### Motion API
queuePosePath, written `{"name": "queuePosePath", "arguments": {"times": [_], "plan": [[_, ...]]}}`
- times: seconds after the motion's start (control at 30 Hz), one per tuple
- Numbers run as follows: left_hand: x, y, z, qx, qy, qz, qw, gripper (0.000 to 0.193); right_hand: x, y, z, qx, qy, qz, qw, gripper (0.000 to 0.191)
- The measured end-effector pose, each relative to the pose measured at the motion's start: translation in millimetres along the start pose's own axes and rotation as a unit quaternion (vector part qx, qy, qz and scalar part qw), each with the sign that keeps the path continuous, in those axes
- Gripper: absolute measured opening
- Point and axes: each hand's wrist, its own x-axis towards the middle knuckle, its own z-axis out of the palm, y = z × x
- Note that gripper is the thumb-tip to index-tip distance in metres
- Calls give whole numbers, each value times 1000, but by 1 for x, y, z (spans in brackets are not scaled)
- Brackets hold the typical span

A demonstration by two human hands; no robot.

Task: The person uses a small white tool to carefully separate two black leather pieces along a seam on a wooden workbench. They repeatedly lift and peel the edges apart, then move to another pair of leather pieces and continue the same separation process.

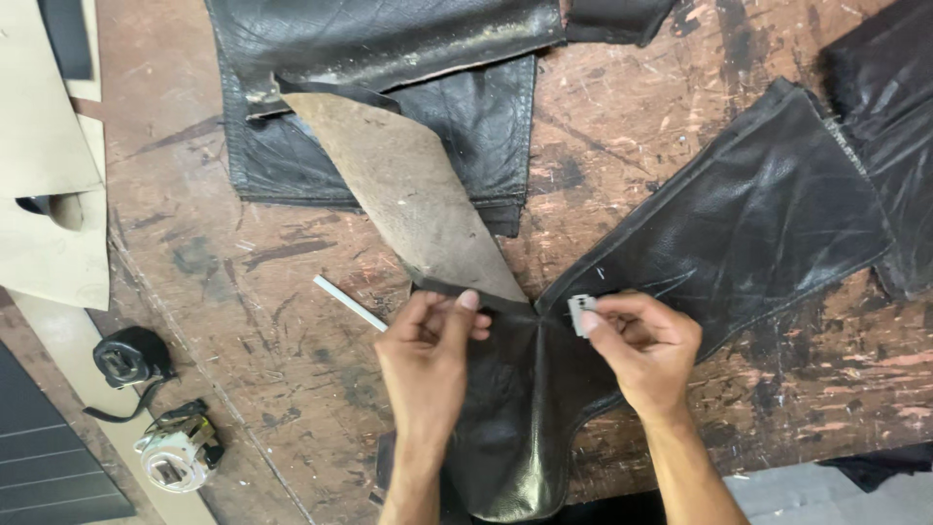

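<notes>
At lower centre your left hand (428, 335) pinches the leather piece (544, 321) folded back, your right hand (641, 345) grips a razor blade (581, 314) at the seam, mostly uncut.

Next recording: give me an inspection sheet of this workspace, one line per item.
Surface: worn, scratched brown wooden table.
Job's things: black leather piece with tan underside flap folded up; small grey blade.
Clutter: white stick, more black leather panels, beige card patterns.
Grippers: left hand pinches the flap's edge; right hand holds the blade.
Cables: nothing seen.
Surroundings: black tape roll and tape dispenser at the left edge.
</notes>
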Motion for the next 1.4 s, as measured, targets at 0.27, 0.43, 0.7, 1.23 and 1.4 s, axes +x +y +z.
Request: {"name": "queuePosePath", "arguments": {"times": [0.27,0.43,0.7,1.23,1.4], "plan": [[-18,3,44,149,-15,122,981,25,-13,-1,7,291,34,9,956,13],[-16,-5,43,145,-9,114,983,17,-22,2,37,150,61,42,986,13],[-18,-6,30,60,-4,-19,998,19,-23,-3,48,7,52,33,998,12],[-22,-8,13,35,-15,-41,998,18,-25,-5,48,-62,21,-2,998,11],[-18,-6,-6,9,3,-53,999,15,-25,-6,42,-56,-23,10,998,12]]}}
